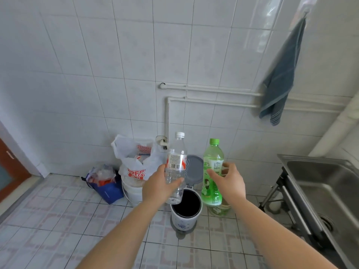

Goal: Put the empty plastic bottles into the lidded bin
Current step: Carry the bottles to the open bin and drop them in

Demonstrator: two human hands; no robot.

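Observation:
My left hand [160, 186] grips a clear plastic bottle [175, 164] with a white cap, held upright just above the bin. My right hand [230, 182] holds a green plastic bottle [212, 171] with a green cap, also upright, over the bin's right side. Below them on the tiled floor stands the small white pedal bin [185, 216]. Its grey lid [194, 169] is raised and the dark inside shows. Another greenish bottle [220, 209] lies on the floor right of the bin, partly hidden by my right arm.
A white bucket [133, 193] with a printed plastic bag [136, 158] stands left of the bin, next to a blue bag [107, 188] of rubbish. A steel sink [326, 189] on a frame is at the right. A blue towel [281, 74] hangs on the tiled wall.

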